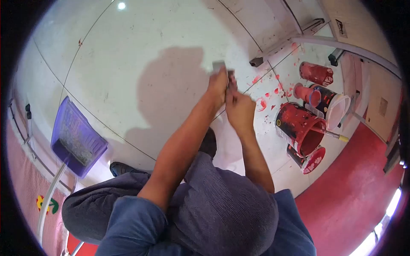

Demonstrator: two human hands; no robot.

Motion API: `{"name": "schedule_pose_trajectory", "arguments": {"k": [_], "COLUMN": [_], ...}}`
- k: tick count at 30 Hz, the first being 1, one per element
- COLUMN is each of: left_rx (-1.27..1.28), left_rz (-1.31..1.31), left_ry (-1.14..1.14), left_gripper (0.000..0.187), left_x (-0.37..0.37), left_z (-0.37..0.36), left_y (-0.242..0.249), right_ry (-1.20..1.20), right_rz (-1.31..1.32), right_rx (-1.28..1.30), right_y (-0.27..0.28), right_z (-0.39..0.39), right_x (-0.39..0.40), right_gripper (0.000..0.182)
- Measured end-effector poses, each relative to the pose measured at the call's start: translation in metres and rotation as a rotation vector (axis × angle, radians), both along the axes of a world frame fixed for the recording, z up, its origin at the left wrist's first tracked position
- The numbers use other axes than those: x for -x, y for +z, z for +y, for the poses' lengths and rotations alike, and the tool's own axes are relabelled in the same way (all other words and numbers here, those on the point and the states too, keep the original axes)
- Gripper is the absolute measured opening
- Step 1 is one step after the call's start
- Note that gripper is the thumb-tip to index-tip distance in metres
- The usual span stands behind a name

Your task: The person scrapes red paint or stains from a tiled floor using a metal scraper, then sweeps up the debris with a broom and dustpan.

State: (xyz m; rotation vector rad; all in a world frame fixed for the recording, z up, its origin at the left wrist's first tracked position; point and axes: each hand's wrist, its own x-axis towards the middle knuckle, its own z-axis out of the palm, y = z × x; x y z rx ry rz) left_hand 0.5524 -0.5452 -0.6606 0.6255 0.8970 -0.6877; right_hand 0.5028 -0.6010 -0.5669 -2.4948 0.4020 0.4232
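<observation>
Both my hands are close together in front of me, above the tiled floor. My left hand (218, 85) is closed around a small grey flat piece (218, 65), whose end sticks out past the fingers. Just beside it, my right hand (240, 110) is closed too, its fingers wrapped round something narrow that touches or nearly touches the left hand. Blur and the fingers hide what kind of thing this is. Reddish stains show between the two hands.
A red-smeared paint can (294, 121) with a brush (331, 134) in it stands at right, near another can (328, 100), a red container (315, 73) and a lid (314, 160). Red spots mark the floor (179, 30). A purple dustpan (77, 136) lies left.
</observation>
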Motion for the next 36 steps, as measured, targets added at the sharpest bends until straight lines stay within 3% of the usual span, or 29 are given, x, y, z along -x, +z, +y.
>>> {"name": "schedule_pose_trajectory", "arguments": {"k": [2, 4, 6, 8, 11, 12, 13, 16, 17, 20, 21, 24, 25, 26, 28, 31, 32, 34, 36], "left_rx": [-0.009, 0.009, -0.052, 0.019, 0.125, 0.095, 0.065, 0.015, 0.036, 0.081, 0.092, 0.015, 0.010, -0.018, 0.078, 0.092, 0.054, -0.024, -0.032], "left_rz": [0.135, 0.132, 0.066, 0.152, 0.190, 0.169, 0.144, 0.048, -0.056, 0.100, 0.210, 0.083, 0.039, -0.060, -0.108, 0.214, 0.154, 0.065, -0.045], "left_ry": [-0.001, -0.002, 0.013, 0.008, 0.019, -0.013, -0.043, -0.077, -0.058, -0.048, 0.004, -0.082, 0.010, -0.142, 0.079, 0.182, 0.169, 0.117, 0.117], "left_gripper": [0.039, 0.038, 0.038, 0.039, 0.039, 0.040, 0.041, 0.043, 0.043, 0.041, 0.042, 0.044, 0.044, 0.042, 0.041, 0.037, 0.037, 0.037, 0.037], "left_x": [0.044, 0.033, 0.012, 0.015, -0.021, -0.019, -0.015, -0.038, -0.056, -0.028, -0.010, -0.010, -0.030, -0.052, -0.065, -0.011, -0.020, -0.028, -0.070], "left_z": [0.000, -0.003, -0.012, -0.023, -0.031, -0.032, -0.033, -0.041, -0.039, -0.039, -0.037, -0.036, -0.034, -0.030, -0.025, -0.007, -0.001, 0.003, 0.002], "left_y": [0.010, 0.014, 0.005, 0.001, 0.005, 0.005, 0.003, -0.010, -0.010, -0.003, -0.003, -0.013, 0.000, -0.014, -0.009, 0.005, 0.007, 0.018, -0.003], "right_ry": [0.057, -0.061, -0.002, -0.053, -0.019, 0.022, -0.100, -0.075, -0.093, -0.098, -0.018, -0.106, -0.023, -0.010, -0.029, 0.101, 0.022, 0.128, 0.062], "right_rz": [0.147, -0.139, 0.108, -0.132, -0.221, -0.246, -0.102, 0.081, -0.074, 0.013, -0.067, 0.144, 0.082, -0.110, -0.103, 0.130, -0.004, 0.099, -0.128], "right_rx": [0.049, -0.080, 0.106, -0.037, -0.009, -0.018, -0.036, 0.133, 0.015, 0.059, 0.074, 0.071, 0.122, 0.050, 0.039, 0.096, 0.033, 0.129, 0.026], "right_y": [0.010, 0.006, 0.002, -0.008, -0.022, -0.018, -0.007, -0.006, -0.009, -0.004, -0.011, 0.009, -0.004, -0.019, -0.016, 0.005, -0.001, -0.002, -0.021], "right_z": [-0.003, 0.005, -0.005, -0.008, -0.027, -0.030, -0.022, -0.028, -0.027, -0.029, -0.032, -0.020, -0.028, -0.027, -0.020, -0.012, 0.000, -0.007, 0.000], "right_x": [0.036, 0.038, 0.007, -0.032, -0.009, 0.005, 0.003, -0.037, -0.046, -0.024, -0.005, -0.023, -0.034, -0.050, -0.063, -0.026, -0.018, -0.039, -0.071], "right_gripper": [0.028, 0.029, 0.028, 0.025, 0.026, 0.024, 0.030, 0.031, 0.031, 0.034, 0.036, 0.035, 0.034, 0.034, 0.031, 0.029, 0.028, 0.031, 0.034]}}
